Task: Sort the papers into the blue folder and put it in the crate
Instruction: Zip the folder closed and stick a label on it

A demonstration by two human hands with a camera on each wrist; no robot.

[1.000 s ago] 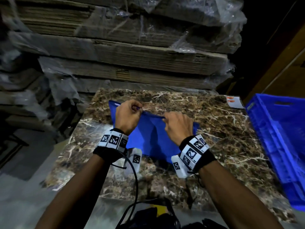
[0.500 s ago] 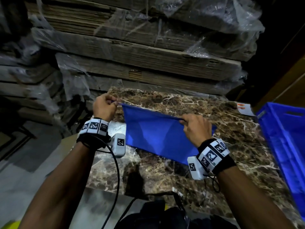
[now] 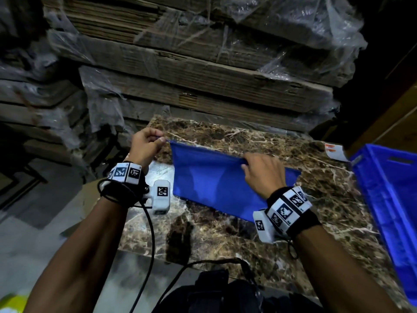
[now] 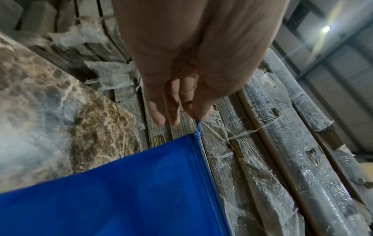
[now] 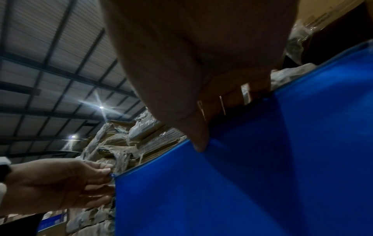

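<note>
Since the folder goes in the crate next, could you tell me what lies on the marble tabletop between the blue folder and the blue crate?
Bare marble tabletop separates the blue folder from the blue crate in the head view.

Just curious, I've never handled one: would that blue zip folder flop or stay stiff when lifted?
Probably floppy: the thin blue zip folder creases and sags between the left hand and right hand. Likely light, since a pinch holds its edge up.

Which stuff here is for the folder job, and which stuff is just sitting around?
For the job:
blue folder, left hand pinching its zipper pull
right hand gripping its top edge
blue crate

Just lying about:
marble table
wrapped cardboard stacks
white tag
</note>
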